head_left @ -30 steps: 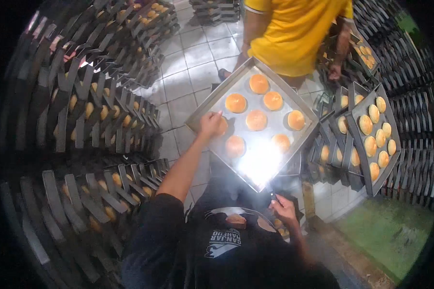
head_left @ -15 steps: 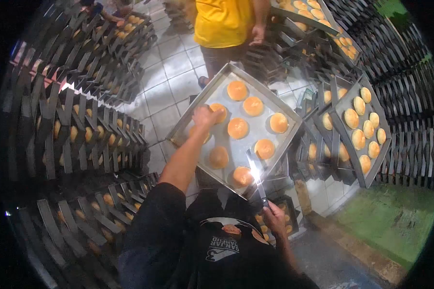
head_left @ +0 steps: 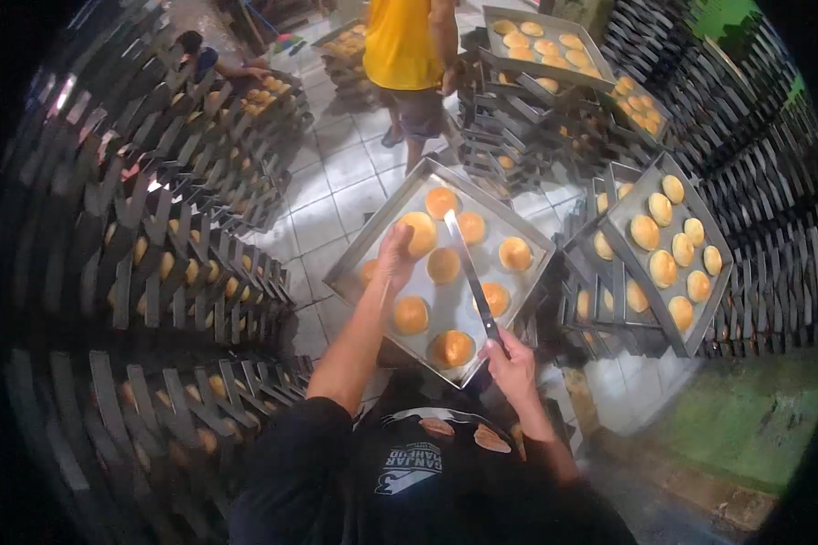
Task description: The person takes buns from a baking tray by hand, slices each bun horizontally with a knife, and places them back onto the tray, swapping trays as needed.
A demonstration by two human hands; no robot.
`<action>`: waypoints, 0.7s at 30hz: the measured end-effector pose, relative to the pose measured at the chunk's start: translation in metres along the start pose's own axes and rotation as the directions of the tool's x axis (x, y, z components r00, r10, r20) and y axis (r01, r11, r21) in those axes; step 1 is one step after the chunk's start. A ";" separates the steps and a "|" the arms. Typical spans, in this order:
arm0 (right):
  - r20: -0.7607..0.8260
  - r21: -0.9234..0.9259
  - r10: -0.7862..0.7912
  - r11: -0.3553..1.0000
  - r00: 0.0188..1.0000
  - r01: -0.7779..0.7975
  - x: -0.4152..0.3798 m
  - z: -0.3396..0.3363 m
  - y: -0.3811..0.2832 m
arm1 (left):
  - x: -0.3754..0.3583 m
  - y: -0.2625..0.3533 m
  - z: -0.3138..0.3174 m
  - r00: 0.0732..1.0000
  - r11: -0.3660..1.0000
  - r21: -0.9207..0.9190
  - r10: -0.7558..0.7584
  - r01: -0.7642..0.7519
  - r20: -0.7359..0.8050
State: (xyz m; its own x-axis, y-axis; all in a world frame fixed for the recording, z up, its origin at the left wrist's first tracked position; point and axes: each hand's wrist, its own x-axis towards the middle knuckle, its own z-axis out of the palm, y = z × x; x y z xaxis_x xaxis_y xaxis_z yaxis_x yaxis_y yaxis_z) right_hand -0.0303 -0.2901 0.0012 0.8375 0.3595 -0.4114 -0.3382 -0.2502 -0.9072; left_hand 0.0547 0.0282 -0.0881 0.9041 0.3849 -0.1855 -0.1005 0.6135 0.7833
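A square metal tray (head_left: 532,238) of round golden buns lies before me, one corner toward my body. My left hand (head_left: 394,258) grips a bun (head_left: 419,233) over the tray's left part, and the bun looks raised above the others. In my right hand (head_left: 513,365), at the tray's near right edge, is the black handle of a long knife (head_left: 468,263). Its blade slants up and left across the tray, with the tip near the far bun (head_left: 441,202) and apart from the held one.
Stacked trays (head_left: 182,282) of buns rise on the left. Another bun tray (head_left: 621,218) tops a stack on the right, with more trays (head_left: 491,20) at the back. A person in a yellow shirt (head_left: 398,45) stands ahead; another person (head_left: 200,59) is at the upper left.
My left hand has closed on the bun and lifted it. The knife has moved up and over the tray with my right hand. The yellow-shirted person appears farther up in view.
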 end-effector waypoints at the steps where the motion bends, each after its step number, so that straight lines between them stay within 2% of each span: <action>1: 0.000 -0.023 -0.108 0.994 0.994 0.108 0.005 0.004 -0.003 | -0.007 0.005 0.004 0.998 0.981 -0.190 -0.058 0.051 -0.030; 2: 0.001 -0.045 -0.217 0.975 0.976 0.217 0.010 0.008 -0.007 | -0.012 0.010 0.010 0.992 0.922 -0.375 -0.116 0.091 -0.044; 3: 0.027 -0.018 -0.249 0.968 0.968 0.249 0.009 0.010 -0.016 | -0.022 0.019 0.026 0.988 0.919 -0.389 -0.113 0.062 -0.110; 7: 0.076 -0.071 -0.346 0.934 0.935 0.351 -0.001 0.015 -0.036 | -0.030 0.023 0.027 0.992 0.873 -0.488 -0.081 0.021 -0.101; 9: 0.097 -0.173 -0.498 0.844 0.862 0.508 0.003 0.013 -0.029 | -0.036 0.028 0.032 0.992 0.863 -0.506 -0.068 0.003 -0.111; 10: 0.102 -0.170 -0.506 0.839 0.856 0.516 0.001 0.011 -0.032 | -0.037 0.031 0.036 0.992 0.850 -0.527 -0.066 -0.003 -0.111; 12: 0.100 -0.108 -0.385 0.912 0.917 0.395 -0.010 0.009 -0.037 | -0.041 0.035 0.042 0.993 0.853 -0.521 -0.052 -0.009 -0.103; 16: 0.111 -0.128 -0.426 0.890 0.898 0.437 -0.013 0.002 -0.031 | -0.043 0.042 0.049 0.996 0.846 -0.533 -0.046 -0.004 -0.081; 18: 0.121 -0.220 -0.483 0.839 0.867 0.498 -0.017 -0.002 -0.036 | -0.043 0.044 0.053 0.996 0.854 -0.520 -0.036 -0.013 -0.085; 21: 0.103 -0.174 -0.494 0.846 0.863 0.505 -0.021 -0.005 -0.036 | -0.046 0.045 0.060 0.996 0.862 -0.507 -0.030 -0.016 -0.083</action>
State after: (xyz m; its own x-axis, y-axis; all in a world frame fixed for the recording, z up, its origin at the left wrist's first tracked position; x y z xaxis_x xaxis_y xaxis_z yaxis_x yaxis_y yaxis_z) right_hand -0.0337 -0.2930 0.0428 0.8459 0.5267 0.0839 0.2113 -0.1865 -0.9595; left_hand 0.0335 -0.0029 -0.0087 0.8692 0.4223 -0.2573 -0.3120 0.8720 0.3772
